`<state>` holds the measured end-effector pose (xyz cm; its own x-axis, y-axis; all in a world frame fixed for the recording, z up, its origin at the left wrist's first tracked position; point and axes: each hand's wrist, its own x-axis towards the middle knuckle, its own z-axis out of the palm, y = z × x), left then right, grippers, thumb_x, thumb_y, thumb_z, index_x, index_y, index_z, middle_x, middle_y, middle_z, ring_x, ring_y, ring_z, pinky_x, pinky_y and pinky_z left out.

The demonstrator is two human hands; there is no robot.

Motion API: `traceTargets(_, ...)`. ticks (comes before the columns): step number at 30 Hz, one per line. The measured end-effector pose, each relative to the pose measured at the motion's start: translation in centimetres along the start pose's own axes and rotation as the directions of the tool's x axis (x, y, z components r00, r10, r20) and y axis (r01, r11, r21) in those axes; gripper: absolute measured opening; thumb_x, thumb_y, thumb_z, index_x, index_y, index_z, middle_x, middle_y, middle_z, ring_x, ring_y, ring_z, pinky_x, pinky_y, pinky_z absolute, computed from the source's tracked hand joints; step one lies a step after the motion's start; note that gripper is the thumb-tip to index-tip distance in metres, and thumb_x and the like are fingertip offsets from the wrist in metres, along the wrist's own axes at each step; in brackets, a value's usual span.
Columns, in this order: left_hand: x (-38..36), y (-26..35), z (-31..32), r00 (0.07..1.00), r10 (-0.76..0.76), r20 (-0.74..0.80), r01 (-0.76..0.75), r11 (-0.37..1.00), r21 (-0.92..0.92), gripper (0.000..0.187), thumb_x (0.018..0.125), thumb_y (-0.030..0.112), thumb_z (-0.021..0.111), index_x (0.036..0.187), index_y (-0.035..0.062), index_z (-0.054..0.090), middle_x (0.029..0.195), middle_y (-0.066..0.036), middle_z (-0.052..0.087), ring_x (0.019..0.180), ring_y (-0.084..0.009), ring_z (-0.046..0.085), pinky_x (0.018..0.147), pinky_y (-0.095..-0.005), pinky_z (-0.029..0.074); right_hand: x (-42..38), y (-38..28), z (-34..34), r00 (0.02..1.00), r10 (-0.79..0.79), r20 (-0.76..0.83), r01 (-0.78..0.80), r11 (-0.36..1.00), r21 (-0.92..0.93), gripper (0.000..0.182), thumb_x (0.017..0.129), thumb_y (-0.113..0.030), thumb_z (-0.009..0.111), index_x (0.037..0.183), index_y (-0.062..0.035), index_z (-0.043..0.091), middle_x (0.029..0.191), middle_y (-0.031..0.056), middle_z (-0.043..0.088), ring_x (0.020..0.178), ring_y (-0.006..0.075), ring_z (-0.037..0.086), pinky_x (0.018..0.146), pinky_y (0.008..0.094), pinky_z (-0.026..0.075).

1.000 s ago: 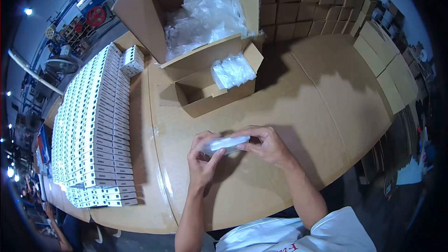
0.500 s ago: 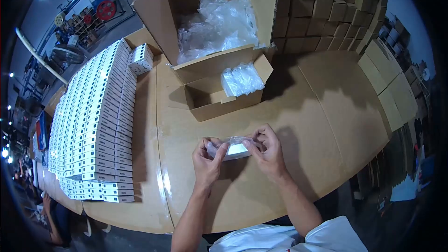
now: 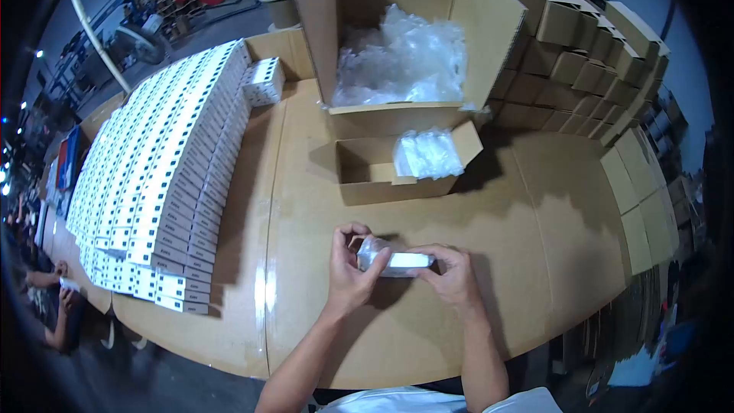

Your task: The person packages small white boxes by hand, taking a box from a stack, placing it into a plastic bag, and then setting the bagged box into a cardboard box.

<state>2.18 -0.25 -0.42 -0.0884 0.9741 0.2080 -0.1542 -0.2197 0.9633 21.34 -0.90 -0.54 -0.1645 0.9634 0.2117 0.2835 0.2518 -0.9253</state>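
The left hand has its grip closed on the left end of a small white box and the clear wrap there. The right hand has a narrow grip, pinching the right end. It is best to hold the ends softly, so the box does not bend, and to smooth the wrap slowly, so it does not bunch up or tear. The white box lies between the two thumbs, just above the surface, in the lower middle of the frame. Up from it, a small brown box has wrapped packs at its right end. Behind that, a big brown box holds clear plastic. A big stack of white boxes is at the left.
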Motion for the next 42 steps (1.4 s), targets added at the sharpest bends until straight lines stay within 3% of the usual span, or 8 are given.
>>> traceTargets(2, 0.1, 0.6, 0.1, 0.979, 0.196, -0.050, -0.177, 0.950, 0.257, 0.049, 0.078, 0.000, 0.077, 0.119, 0.0051, 0.050, 0.100, -0.005, 0.060, 0.094, -0.0176, 0.053, 0.089, -0.0315, 0.041, 0.1, -0.5, -0.4, 0.998, 0.063, 0.004, -0.062, 0.997, -0.038, 0.033, 0.072, -0.007, 0.084, 0.103, -0.0038, 0.073, 0.094, 0.0102, 0.073, 0.082, 0.0205, 0.067, 0.072, 0.0316, 0.052)
traceTargets(5, 0.5, 2.4, -1.3, 0.702, 0.556, 0.444, -0.687, 0.365, 0.629, 0.043, 0.073, 0.007, 0.081, 0.111, 0.0113, 0.064, 0.102, -0.001, 0.067, 0.097, -0.0223, 0.054, 0.088, -0.0341, 0.040, 0.4, -0.8, -0.5, 1.000, 0.023, 0.000, -0.023, 0.999, -0.022, 0.032, 0.072, -0.006, 0.083, 0.103, -0.0037, 0.073, 0.098, 0.0106, 0.073, 0.088, 0.0222, 0.068, 0.077, 0.0328, 0.053)
traceTargets(13, 0.3, 2.3, -1.6, 0.909, 0.252, 0.331, -0.411, 0.670, 0.618, 0.034, 0.076, 0.018, 0.080, 0.106, 0.0094, 0.066, 0.100, -0.003, 0.067, 0.103, -0.0253, 0.056, 0.090, -0.0393, 0.041, 0.4, -3.3, -0.7, 0.999, -0.041, -0.023, 0.039, 0.995, -0.096, 0.033, 0.068, 0.004, 0.079, 0.100, -0.0017, 0.071, 0.111, 0.0143, 0.070, 0.113, 0.0285, 0.062, 0.096, 0.0385, 0.049)
traceTargets(20, 0.6, 1.7, -2.3, 0.916, 0.170, 0.363, -0.356, 0.760, 0.543, 0.044, 0.077, 0.015, 0.082, 0.113, 0.0043, 0.059, 0.105, -0.012, 0.060, 0.100, -0.0284, 0.060, 0.086, -0.0378, 0.051, 0.4, -2.8, -1.3, 0.953, -0.300, 0.054, 0.304, 0.928, -0.214, 0.030, 0.075, 0.008, 0.073, 0.103, -0.0017, 0.069, 0.101, 0.0119, 0.069, 0.096, 0.0236, 0.064, 0.074, 0.0339, 0.054)
traceTargets(26, 0.4, 3.2, -3.2, 0.949, 0.191, 0.251, -0.304, 0.767, 0.565, 0.050, 0.084, 0.013, 0.075, 0.127, 0.0037, 0.052, 0.110, -0.013, 0.061, 0.104, -0.0274, 0.059, 0.091, -0.0407, 0.047, 0.2, -3.8, -0.9, 0.980, -0.200, 0.016, 0.200, 0.976, -0.083, 0.025, 0.080, 0.011, 0.070, 0.102, -0.0005, 0.068, 0.093, 0.0104, 0.066, 0.073, 0.0144, 0.066, 0.060, 0.0261, 0.056)
traceTargets(29, 1.5, 4.0, -5.4, 0.957, 0.261, 0.127, -0.286, 0.771, 0.569, 0.048, 0.089, 0.014, 0.067, 0.132, 0.0025, 0.047, 0.111, -0.013, 0.062, 0.105, -0.0262, 0.058, 0.091, -0.0397, 0.045, 1.1, -4.8, -0.7, 0.979, -0.037, -0.199, 0.062, 0.990, 0.125, 0.022, 0.083, 0.010, 0.068, 0.103, 0.0018, 0.065, 0.091, 0.0084, 0.062, 0.073, 0.0122, 0.066, 0.060, 0.0249, 0.057)
traceTargets(33, 4.7, 7.4, -8.0, 0.961, 0.274, -0.048, -0.190, 0.772, 0.607, 0.039, 0.092, 0.015, 0.059, 0.128, 0.0013, 0.050, 0.105, -0.012, 0.063, 0.098, -0.0236, 0.059, 0.087, -0.0359, 0.045, 4.9, -6.5, 0.6, 0.866, -0.216, -0.451, 0.286, 0.954, 0.093, 0.021, 0.088, 0.012, 0.061, 0.107, 0.0051, 0.053, 0.097, 0.0096, 0.054, 0.072, 0.0153, 0.067, 0.062, 0.0253, 0.060)
traceTargets(42, 14.9, 7.9, -12.5, 0.923, 0.381, -0.060, -0.226, 0.661, 0.715, 0.030, 0.089, 0.013, 0.065, 0.115, -0.0025, 0.059, 0.098, -0.015, 0.064, 0.092, -0.0250, 0.061, 0.082, -0.0355, 0.047, 9.9, -4.7, 2.9, 0.763, -0.513, -0.394, 0.218, 0.777, -0.590, 0.025, 0.082, 0.008, 0.065, 0.099, -0.0003, 0.049, 0.092, 0.0161, 0.051, 0.084, 0.0335, 0.053, 0.070, 0.0419, 0.047)
